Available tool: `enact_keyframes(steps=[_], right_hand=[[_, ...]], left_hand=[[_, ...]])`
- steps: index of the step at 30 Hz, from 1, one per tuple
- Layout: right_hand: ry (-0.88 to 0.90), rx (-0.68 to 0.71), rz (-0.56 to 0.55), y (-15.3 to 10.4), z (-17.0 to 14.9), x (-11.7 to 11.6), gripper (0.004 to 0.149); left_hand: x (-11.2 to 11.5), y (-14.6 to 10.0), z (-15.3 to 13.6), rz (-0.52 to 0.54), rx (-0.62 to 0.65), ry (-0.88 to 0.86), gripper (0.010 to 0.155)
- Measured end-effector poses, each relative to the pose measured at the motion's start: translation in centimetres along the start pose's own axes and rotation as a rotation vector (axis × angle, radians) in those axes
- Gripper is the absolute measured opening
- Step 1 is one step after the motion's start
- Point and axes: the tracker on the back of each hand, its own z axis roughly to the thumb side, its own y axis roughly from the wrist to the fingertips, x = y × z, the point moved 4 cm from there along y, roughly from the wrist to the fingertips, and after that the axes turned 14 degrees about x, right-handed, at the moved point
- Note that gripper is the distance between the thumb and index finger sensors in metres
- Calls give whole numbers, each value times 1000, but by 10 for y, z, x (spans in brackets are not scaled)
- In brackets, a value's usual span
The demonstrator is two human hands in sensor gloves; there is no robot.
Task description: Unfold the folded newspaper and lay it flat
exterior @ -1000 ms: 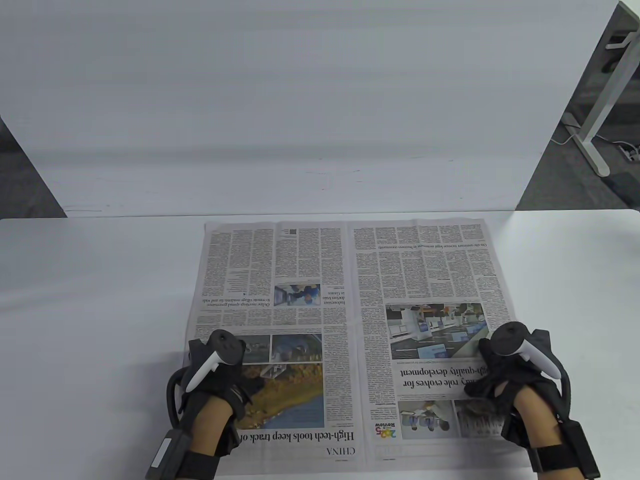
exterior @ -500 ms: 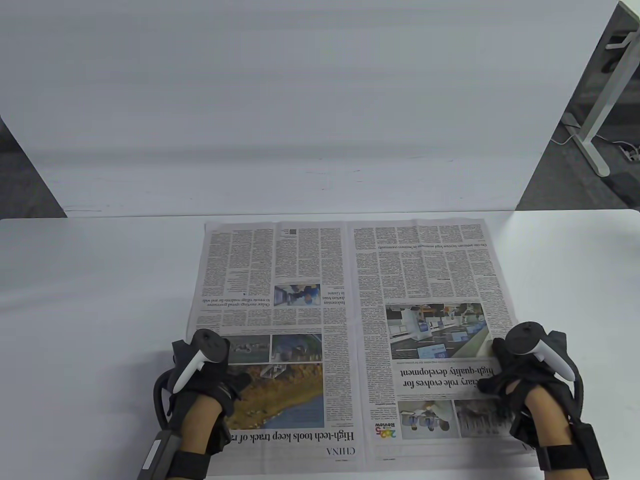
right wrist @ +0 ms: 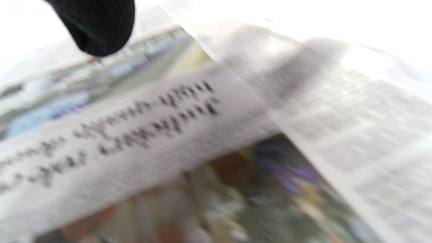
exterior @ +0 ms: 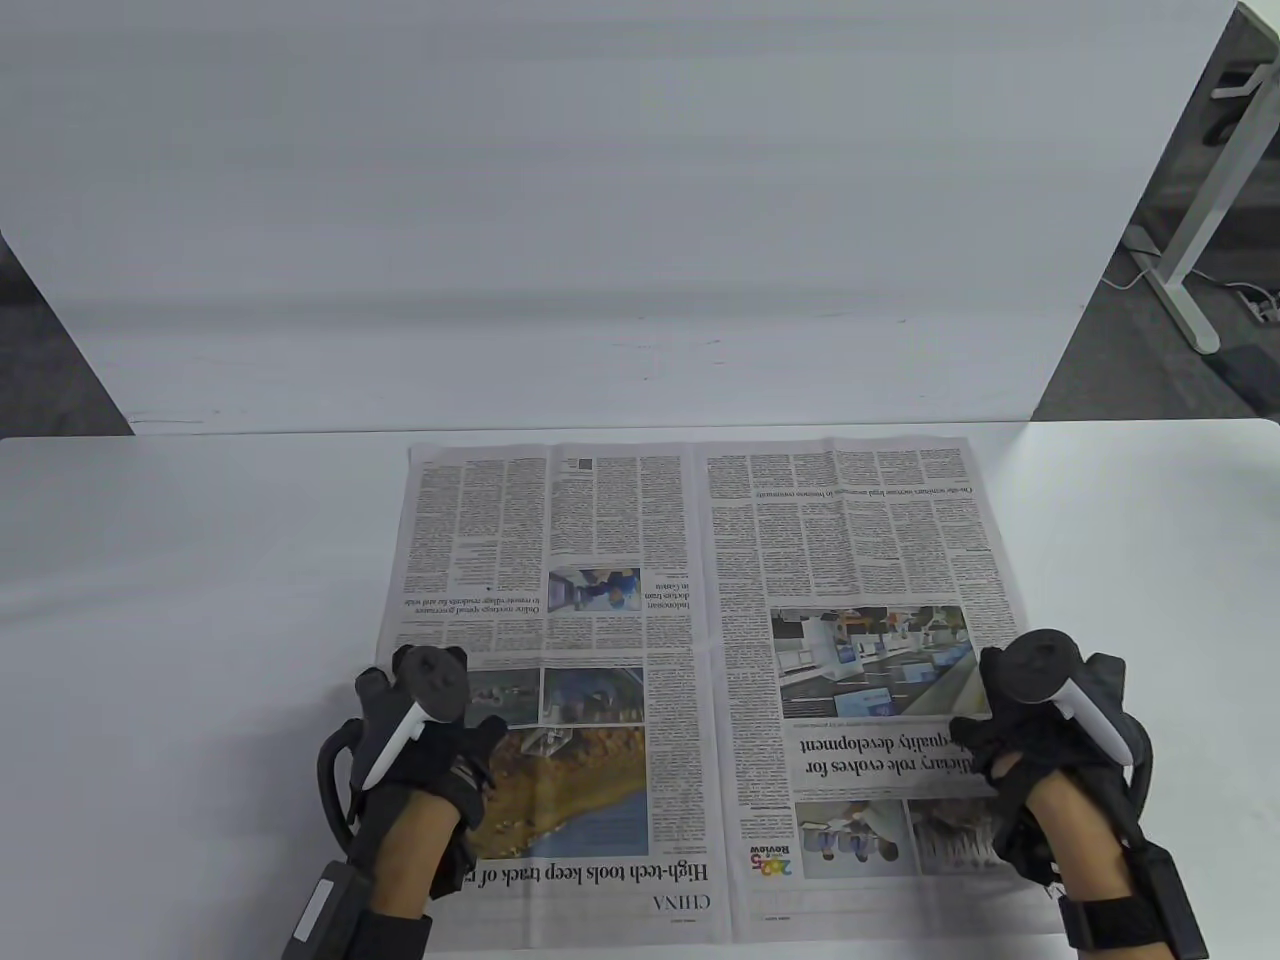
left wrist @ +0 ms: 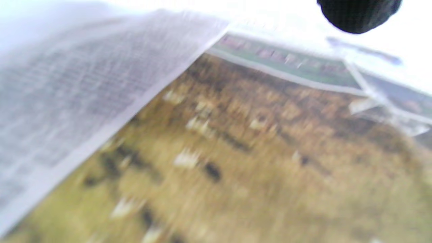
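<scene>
The newspaper [exterior: 700, 600] lies open as a double spread on the white table [exterior: 180, 600], headlines facing me. My left hand [exterior: 465, 745] is on its left edge over the yellow landscape photo. My right hand [exterior: 975, 745] is on its right edge over the headline. In the left wrist view a text sheet [left wrist: 84, 94] is raised over the yellow photo [left wrist: 253, 152], with a gloved fingertip [left wrist: 359, 15] at the top. In the right wrist view a text sheet [right wrist: 354, 118] is raised over the headline [right wrist: 152, 128], below a fingertip [right wrist: 98, 23]. Each hand seems to grip its edge.
A white backboard [exterior: 600, 200] stands along the table's far edge, just behind the newspaper. A white desk leg [exterior: 1200, 220] and dark floor show at the far right. Bare table lies on both sides of the paper.
Both hands slid outward toward the paper's side edges, then moved a little away from me. The right hand now sits higher on the right edge. The newspaper has not shifted.
</scene>
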Motion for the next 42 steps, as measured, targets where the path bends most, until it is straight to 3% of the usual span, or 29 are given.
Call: enact_keyframes(steps=[6, 21, 42], right_hand=[[-33, 173, -123, -7, 49, 2, 80], [-73, 388, -238, -26, 118, -19, 81], [-94, 396, -183, -22, 119, -32, 79]], left_hand=[[-21, -12, 34, 202, 110, 40, 79], [-21, -33, 101, 317, 334, 147, 79], [-9, -24, 91, 261, 315, 147, 79]])
